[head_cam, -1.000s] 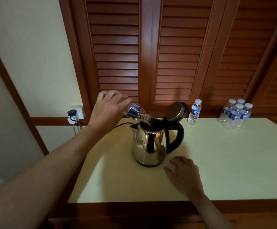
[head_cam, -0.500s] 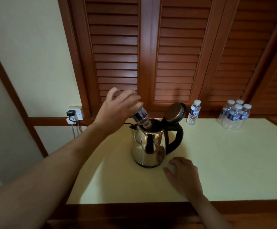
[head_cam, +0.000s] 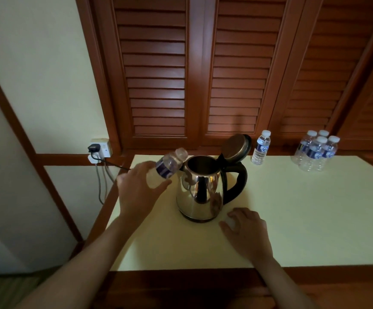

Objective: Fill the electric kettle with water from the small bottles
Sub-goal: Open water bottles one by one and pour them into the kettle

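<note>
On the table (head_cam: 314,219), middle: the electric kettle (head_cam: 200,192) stands upright, lid (head_cam: 235,146) tipped open.
Left hand (head_cam: 141,188): fingers wrap a small bottle (head_cam: 170,163), tilted, its neck just beside the kettle's left rim.
Right hand (head_cam: 245,230): rests near right of the kettle, fingers curled; grip I cannot tell.
Far right: one capped bottle (head_cam: 261,147), then four bottles together (head_cam: 317,150).

L hand (head_cam: 140,192) w/ bottle (head_cam: 169,164) by kettle (head_cam: 200,192)
</note>
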